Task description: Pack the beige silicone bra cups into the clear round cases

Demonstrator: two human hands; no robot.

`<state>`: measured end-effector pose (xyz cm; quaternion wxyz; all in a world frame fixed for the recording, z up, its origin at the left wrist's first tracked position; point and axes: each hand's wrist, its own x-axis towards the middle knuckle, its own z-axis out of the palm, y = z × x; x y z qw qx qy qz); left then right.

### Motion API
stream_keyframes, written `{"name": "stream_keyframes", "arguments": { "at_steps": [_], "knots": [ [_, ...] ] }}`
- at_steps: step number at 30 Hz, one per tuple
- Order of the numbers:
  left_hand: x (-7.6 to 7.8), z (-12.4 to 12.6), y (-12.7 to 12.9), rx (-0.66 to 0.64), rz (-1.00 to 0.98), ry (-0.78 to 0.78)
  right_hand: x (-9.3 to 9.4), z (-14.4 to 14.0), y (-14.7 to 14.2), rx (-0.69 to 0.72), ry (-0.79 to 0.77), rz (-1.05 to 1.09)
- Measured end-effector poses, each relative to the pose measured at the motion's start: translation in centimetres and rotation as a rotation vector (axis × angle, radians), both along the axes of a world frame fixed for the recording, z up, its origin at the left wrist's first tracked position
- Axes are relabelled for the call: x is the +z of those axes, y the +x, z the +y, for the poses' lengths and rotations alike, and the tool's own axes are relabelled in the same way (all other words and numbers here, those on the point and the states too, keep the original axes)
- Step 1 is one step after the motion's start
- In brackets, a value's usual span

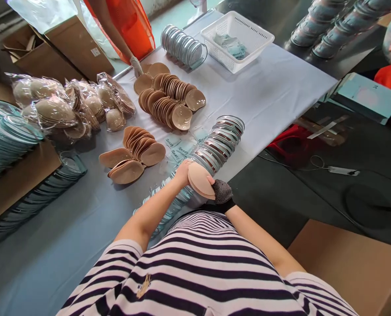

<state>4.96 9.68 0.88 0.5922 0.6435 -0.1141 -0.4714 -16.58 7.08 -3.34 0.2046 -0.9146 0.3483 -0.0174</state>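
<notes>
A pale beige bra cup (200, 180) is held between both my hands, close to my body at the table's front edge. My left hand (182, 172) grips its upper left side. On its right side, my right hand (222, 191), in a dark mesh fingerless glove, has its thumb pressed on the cup. Just beyond my hands lies a row of clear plastic cases (219, 142), stacked on their sides. More clear cases (172, 204) lie partly under my left forearm. Small printed packets (179, 149) are beside the cases. To the left sits a fanned pile of brown bra cups (138, 151).
Larger rows of brown cups (169, 98) lie farther back, near a co-worker's gloved hand (136, 66). Bagged cups (55, 112) are at left. A white basket (259, 38) with packets and a row of clear cases (182, 46) stand at the back. A cardboard box (347, 267) is at lower right.
</notes>
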Motion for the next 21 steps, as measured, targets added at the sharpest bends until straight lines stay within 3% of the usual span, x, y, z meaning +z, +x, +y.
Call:
{"name": "stream_keyframes", "arguments": {
  "at_steps": [2, 5, 7, 9, 12, 15, 18, 21],
  "knots": [
    [0.1, 0.4, 0.2, -0.237, -0.230, -0.032, -0.4, 0.8, -1.1, -0.031, 0.016, -0.056],
    [0.0, 0.8, 0.3, -0.566, -0.743, -0.036, -0.4, 1.5, -2.1, -0.068, 0.053, -0.089],
    [-0.1, 0.9, 0.2, -0.673, -0.976, -0.013, 0.2, 1.5, -1.9, -0.078, 0.081, -0.051],
    [-0.2, 0.9, 0.1, -0.730, -1.069, 0.001, 1.2, 1.3, -1.1, -0.102, 0.097, 0.007],
    [0.0, 1.0, 0.1, -0.771, -1.117, 0.009, 3.5, 0.8, 0.6, -0.135, 0.124, 0.080],
    [0.2, 1.1, 0.1, -0.725, -1.112, 0.059, 5.4, 0.6, 1.6, -0.153, 0.178, 0.167],
    [0.3, 1.1, 0.0, -0.638, -1.035, 0.023, 6.0, 0.4, 2.1, -0.173, 0.243, 0.192],
    [0.6, 0.8, 0.1, -0.537, -0.833, -0.074, 5.7, -0.6, 3.5, -0.203, 0.299, 0.116]
  ]
}}
